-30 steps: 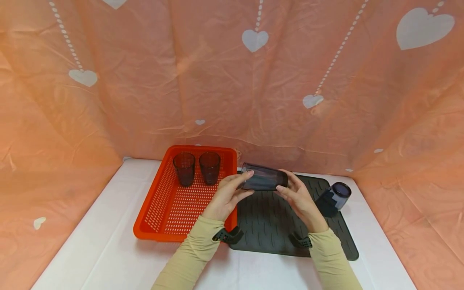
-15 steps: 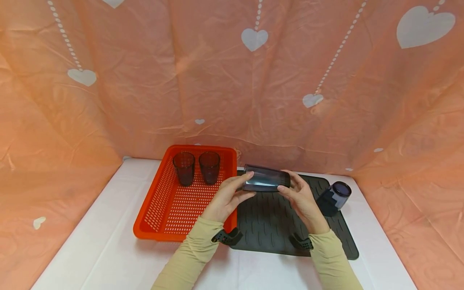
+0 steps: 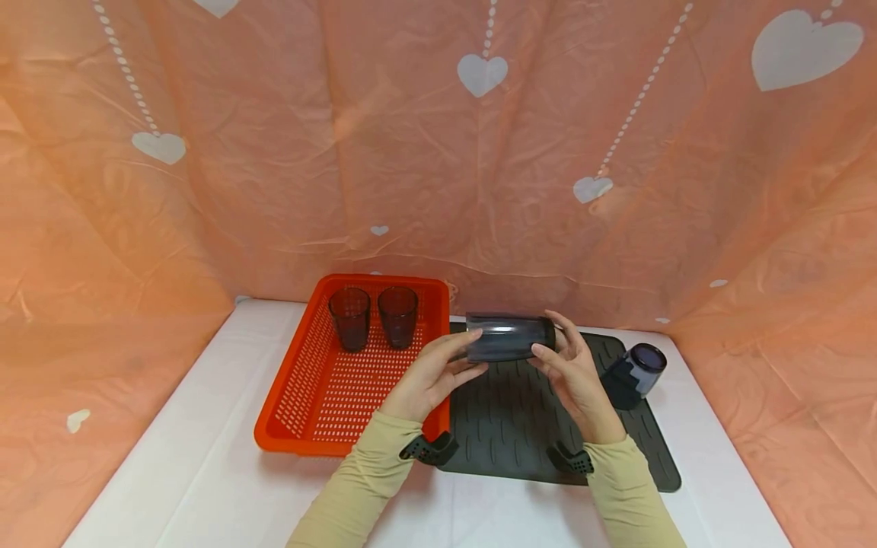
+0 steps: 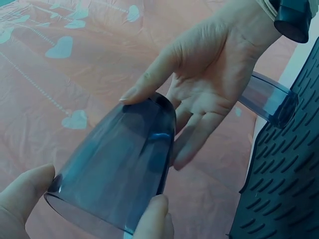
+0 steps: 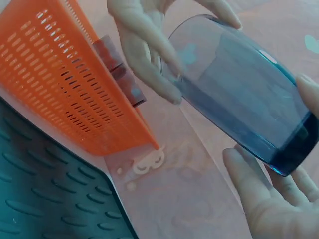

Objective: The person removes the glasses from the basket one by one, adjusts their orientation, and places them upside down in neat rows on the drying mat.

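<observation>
A purple-grey tinted drinking glass (image 3: 510,337) is held lying almost level above the dark mat (image 3: 507,426). My left hand (image 3: 430,374) pinches it near its rim, thumb on one side and fingers on the other. At its thick base, my right hand (image 3: 574,380) holds the other end between thumb and fingers. The left wrist view shows the glass (image 4: 119,159) with its mouth toward the left hand. Another tinted glass (image 3: 637,374) stands upside down at the mat's right side. Two more, a left glass (image 3: 351,320) and a right glass (image 3: 398,318), stand mouth up in the basket.
An orange-red perforated plastic basket (image 3: 274,426) stands left of the mat, its right wall close to my left hand. Both are on a white-covered table (image 3: 178,457). A peach curtain (image 3: 411,152) with white hearts hangs behind and at both sides.
The held glass has shifted slightly right and turned from a slant to nearly level. The right fingers have moved a little around its base. The other glasses have stayed put.
</observation>
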Tool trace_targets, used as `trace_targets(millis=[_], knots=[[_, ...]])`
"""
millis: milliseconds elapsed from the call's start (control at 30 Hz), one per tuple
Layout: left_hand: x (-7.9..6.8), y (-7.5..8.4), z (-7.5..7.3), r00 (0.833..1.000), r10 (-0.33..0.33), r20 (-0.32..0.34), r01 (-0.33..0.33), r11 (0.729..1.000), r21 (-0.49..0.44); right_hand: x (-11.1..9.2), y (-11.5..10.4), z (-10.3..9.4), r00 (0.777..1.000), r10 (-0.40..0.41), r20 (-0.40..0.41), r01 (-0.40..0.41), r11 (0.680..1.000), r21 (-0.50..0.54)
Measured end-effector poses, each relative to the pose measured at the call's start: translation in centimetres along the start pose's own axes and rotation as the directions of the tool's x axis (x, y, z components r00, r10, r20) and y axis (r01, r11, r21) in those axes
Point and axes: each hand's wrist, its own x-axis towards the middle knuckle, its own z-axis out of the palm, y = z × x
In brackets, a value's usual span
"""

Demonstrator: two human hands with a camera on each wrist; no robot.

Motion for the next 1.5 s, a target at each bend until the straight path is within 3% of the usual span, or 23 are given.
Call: trace_targets(millis=[267,633,1100,1500], knots=[[0.1,0.0,0.1,1.0,-0.003,0.031,0.001,0.998,0.059,-0.3,-0.7,0.5,0.999,-0.039,-0.035,0.041,0.997,0.072],[-0.8,1.2,-0.5,0.997,0.067,0.048,-0.074,0.983,0.17,-0.4,-1.6,-0.6,0.992,-0.088,-0.087,0.091,0.995,0.033],[-2.0,2.5,-1.6,0.989,0.101,0.112,-0.118,0.981,0.152,-1.3,-2.2,-2.7,0.983,-0.112,-0.146,0.115,0.993,0.015],[-2.5,3.4,-2.9,0.982,0.157,0.101,-0.17,0.977,0.129,-2.1,-2.8,-4.3,0.97,-0.12,-0.21,0.11,0.992,-0.057]])
